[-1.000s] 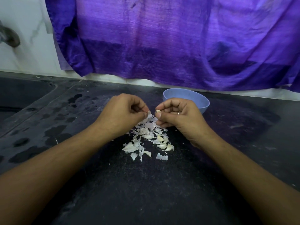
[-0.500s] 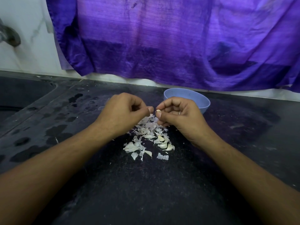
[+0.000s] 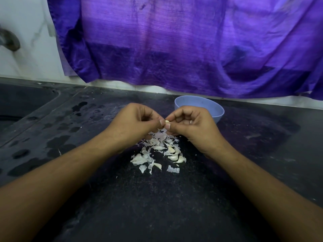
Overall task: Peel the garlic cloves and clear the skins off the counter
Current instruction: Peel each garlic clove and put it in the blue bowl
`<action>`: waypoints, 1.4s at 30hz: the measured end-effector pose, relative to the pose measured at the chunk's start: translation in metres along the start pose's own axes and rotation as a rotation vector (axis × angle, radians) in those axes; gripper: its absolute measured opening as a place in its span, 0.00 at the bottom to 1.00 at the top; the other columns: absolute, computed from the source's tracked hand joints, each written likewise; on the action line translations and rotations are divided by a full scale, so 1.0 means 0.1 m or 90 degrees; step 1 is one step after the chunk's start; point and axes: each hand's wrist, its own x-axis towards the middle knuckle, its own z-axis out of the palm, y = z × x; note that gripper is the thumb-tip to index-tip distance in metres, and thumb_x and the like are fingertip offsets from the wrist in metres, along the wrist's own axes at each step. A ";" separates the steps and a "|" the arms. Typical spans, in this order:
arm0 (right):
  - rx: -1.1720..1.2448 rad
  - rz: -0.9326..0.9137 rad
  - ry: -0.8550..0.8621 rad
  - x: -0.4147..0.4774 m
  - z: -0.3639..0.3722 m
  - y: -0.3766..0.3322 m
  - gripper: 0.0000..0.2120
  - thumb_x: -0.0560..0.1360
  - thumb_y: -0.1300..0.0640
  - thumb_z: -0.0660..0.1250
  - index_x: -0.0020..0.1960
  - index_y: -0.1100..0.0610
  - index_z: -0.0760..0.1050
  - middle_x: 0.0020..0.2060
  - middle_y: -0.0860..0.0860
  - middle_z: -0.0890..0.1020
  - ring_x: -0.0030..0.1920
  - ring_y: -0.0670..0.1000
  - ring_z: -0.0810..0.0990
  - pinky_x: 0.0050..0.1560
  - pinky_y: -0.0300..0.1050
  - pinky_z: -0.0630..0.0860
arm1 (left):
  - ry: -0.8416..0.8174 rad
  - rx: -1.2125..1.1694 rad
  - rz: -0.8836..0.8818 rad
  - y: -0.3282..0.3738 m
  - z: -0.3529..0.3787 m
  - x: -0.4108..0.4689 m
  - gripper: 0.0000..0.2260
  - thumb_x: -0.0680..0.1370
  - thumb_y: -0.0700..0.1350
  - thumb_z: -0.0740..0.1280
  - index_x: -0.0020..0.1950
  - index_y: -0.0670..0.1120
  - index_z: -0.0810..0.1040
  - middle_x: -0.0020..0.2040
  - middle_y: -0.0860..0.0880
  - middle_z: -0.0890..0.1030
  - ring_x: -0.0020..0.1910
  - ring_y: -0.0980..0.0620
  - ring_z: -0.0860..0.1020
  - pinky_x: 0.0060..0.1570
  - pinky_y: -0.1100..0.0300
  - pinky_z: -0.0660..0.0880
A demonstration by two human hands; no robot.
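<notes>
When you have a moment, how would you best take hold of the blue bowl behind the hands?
Probably pinch the blue bowl at its far-right rim, thumb inside, fingers outside, coming from above and the right. It stands upright, mouth open, and the right hand covers its near-left side, leaving that rim free.

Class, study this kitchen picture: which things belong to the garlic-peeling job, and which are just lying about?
Part of the job:
- clove, pinched between left hand and right hand
- loose skins
- spare cloves on the counter
- blue bowl, probably

Just lying about:
- purple cloth
- tap
- sink
</notes>
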 end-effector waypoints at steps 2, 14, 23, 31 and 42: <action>-0.012 -0.002 -0.002 -0.01 0.01 0.00 0.05 0.74 0.69 0.75 0.49 0.66 0.83 0.42 0.61 0.87 0.41 0.57 0.86 0.51 0.59 0.84 | 0.018 0.072 0.040 -0.01 0.00 0.00 0.05 0.78 0.47 0.74 0.44 0.49 0.87 0.37 0.48 0.86 0.40 0.47 0.85 0.47 0.44 0.84; -0.028 -0.010 -0.009 -0.01 0.02 0.00 0.06 0.76 0.67 0.74 0.53 0.64 0.84 0.42 0.57 0.88 0.42 0.59 0.88 0.49 0.53 0.85 | 0.074 0.136 0.060 -0.01 0.03 0.00 0.07 0.77 0.49 0.74 0.39 0.50 0.85 0.33 0.52 0.84 0.36 0.48 0.84 0.42 0.47 0.84; -0.013 -0.016 -0.026 -0.01 0.01 -0.01 0.07 0.74 0.68 0.75 0.52 0.64 0.82 0.41 0.58 0.87 0.42 0.58 0.88 0.48 0.50 0.84 | 0.032 0.009 -0.001 -0.02 0.05 0.01 0.05 0.75 0.44 0.73 0.39 0.44 0.84 0.38 0.43 0.85 0.38 0.51 0.82 0.47 0.41 0.85; 0.063 -0.002 -0.013 -0.02 0.01 -0.05 0.06 0.78 0.65 0.71 0.54 0.60 0.83 0.40 0.54 0.86 0.42 0.51 0.86 0.49 0.46 0.84 | 0.039 0.095 0.006 -0.04 0.01 0.01 0.08 0.78 0.46 0.70 0.41 0.47 0.84 0.39 0.47 0.86 0.41 0.46 0.86 0.47 0.41 0.84; 0.031 0.042 -0.025 -0.03 0.01 -0.06 0.06 0.77 0.64 0.72 0.54 0.63 0.83 0.44 0.62 0.87 0.44 0.58 0.87 0.53 0.57 0.82 | 0.061 0.033 0.032 0.04 0.02 -0.04 0.09 0.78 0.52 0.74 0.44 0.47 0.86 0.39 0.46 0.86 0.42 0.45 0.86 0.44 0.43 0.85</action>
